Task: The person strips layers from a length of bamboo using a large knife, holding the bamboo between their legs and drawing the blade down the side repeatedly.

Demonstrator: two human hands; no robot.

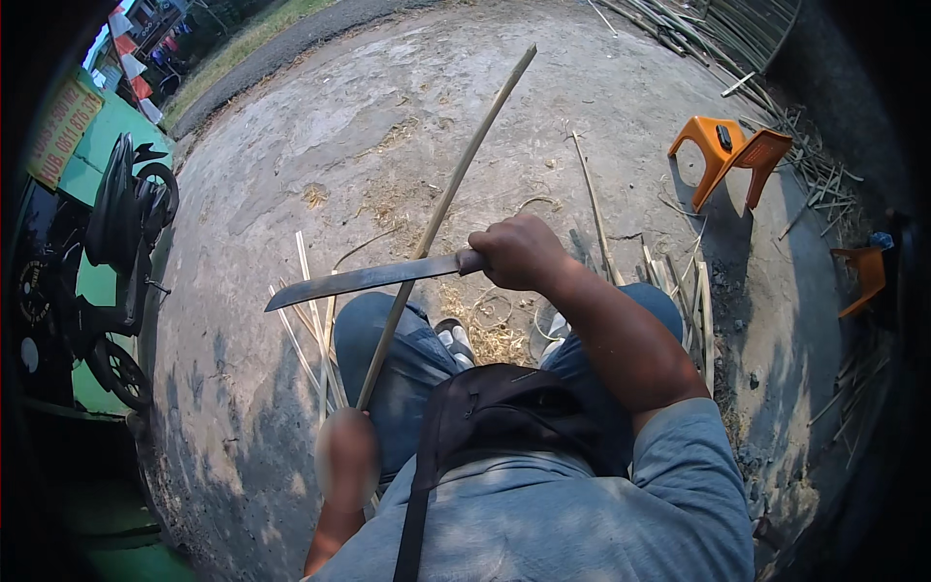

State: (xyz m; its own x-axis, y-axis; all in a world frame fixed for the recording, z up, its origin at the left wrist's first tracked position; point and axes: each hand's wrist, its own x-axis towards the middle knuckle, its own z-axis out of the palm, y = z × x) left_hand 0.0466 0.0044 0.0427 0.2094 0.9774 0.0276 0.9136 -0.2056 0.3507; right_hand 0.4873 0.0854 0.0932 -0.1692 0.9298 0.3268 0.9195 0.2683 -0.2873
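My right hand (519,252) is closed around the handle of a machete (369,279), whose long blade points left. The blade crosses a long bamboo strip (441,209) at about knee height, against or just over it; I cannot tell which. That strip slants from low by my left thigh up to the far middle. Its lower end is in my left hand (347,456), which is blurred but closed on it beside my left knee. More thin bamboo strips (308,335) stand or lean just left of that knee.
Pale shavings (499,344) lie between my feet. Cut strips (705,320) rest by my right knee. An orange plastic stool (708,150) with a small black object stands at the far right. Bamboo poles (664,29) lie behind it. At left is a parked motorbike (121,242).
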